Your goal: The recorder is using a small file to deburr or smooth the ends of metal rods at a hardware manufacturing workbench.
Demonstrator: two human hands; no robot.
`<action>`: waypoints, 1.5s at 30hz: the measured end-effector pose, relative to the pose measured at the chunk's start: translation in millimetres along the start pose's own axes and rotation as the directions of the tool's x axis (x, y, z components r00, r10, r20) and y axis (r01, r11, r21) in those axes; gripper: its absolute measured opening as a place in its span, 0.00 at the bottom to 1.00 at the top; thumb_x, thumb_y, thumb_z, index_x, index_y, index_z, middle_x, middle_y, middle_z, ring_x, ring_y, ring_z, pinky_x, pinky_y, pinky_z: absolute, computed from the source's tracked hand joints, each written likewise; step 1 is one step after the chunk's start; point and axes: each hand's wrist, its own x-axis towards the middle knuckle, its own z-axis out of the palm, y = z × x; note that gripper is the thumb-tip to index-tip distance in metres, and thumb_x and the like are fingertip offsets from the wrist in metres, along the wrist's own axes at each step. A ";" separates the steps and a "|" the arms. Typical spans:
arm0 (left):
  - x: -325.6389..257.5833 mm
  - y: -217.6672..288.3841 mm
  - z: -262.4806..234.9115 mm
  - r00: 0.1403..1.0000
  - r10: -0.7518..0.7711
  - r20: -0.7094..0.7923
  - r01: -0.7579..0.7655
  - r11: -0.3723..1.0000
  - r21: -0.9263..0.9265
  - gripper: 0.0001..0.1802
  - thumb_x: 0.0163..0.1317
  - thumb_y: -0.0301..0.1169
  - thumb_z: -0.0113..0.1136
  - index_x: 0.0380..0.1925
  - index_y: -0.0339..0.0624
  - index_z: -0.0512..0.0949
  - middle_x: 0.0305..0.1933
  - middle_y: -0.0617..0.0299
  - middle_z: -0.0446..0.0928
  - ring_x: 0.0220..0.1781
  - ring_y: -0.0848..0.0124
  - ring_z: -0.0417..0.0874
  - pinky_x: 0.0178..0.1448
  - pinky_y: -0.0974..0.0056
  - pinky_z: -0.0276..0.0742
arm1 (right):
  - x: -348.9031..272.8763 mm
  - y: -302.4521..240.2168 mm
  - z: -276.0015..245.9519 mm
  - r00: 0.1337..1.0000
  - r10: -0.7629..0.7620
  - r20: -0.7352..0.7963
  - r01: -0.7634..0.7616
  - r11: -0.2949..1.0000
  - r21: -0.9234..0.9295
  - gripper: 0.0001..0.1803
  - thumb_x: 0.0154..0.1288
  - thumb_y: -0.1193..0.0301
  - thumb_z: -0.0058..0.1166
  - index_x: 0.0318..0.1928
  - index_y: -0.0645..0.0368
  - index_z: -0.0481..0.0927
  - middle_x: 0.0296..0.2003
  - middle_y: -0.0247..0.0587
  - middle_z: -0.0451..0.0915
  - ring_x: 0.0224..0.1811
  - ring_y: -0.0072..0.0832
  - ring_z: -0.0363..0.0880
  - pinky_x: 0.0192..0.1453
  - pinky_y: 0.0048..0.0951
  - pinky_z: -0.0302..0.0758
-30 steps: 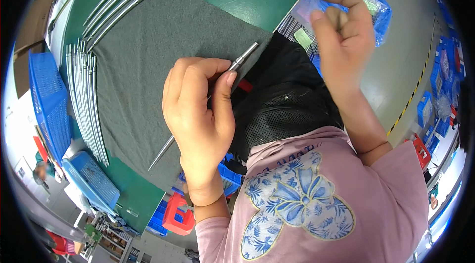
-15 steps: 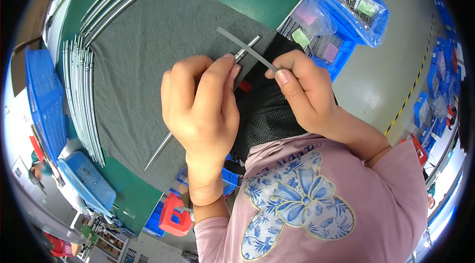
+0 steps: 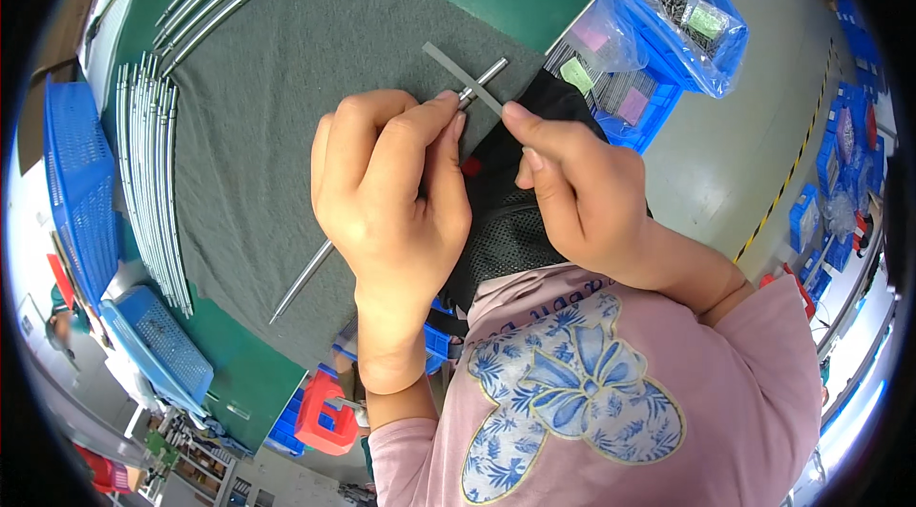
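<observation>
My left hand (image 3: 386,192) pinches a slim metal rod (image 3: 301,282) between thumb and forefinger. One end of the rod slants out beyond the fingertips; the other comes out below the hand, over a dark grey cloth (image 3: 258,116). In my right hand (image 3: 584,185) is a flat, narrow grey strip (image 3: 447,63), its near end between the fingers. The strip crosses the rod just past my left fingertips and appears to touch it. My palm hides the middle of the rod.
Several long metal rods (image 3: 153,192) lie along the cloth's left side, and more curve across its far left corner. Blue baskets (image 3: 81,183) stand at the left edge. Beyond my right hand, a blue bin (image 3: 711,73) holds small metal parts in plastic. A red holder (image 3: 320,416) sits below.
My right hand has shifted left and slightly up, its forefinger nearer the rod, and less of the strip shows between them. My left hand still grips the rod.
</observation>
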 end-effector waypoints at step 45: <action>0.4 -1.2 3.3 0.999 0.027 -0.047 -0.029 0.998 -0.051 0.10 0.40 0.17 0.65 0.26 0.37 0.78 0.29 0.60 0.73 0.26 0.62 0.71 0.28 0.62 0.68 | 21.2 -10.7 -34.9 0.886 -0.217 0.409 0.409 0.781 -0.472 0.31 0.45 0.84 0.51 0.56 0.68 0.75 0.13 0.33 0.65 0.10 0.29 0.61 0.17 0.28 0.56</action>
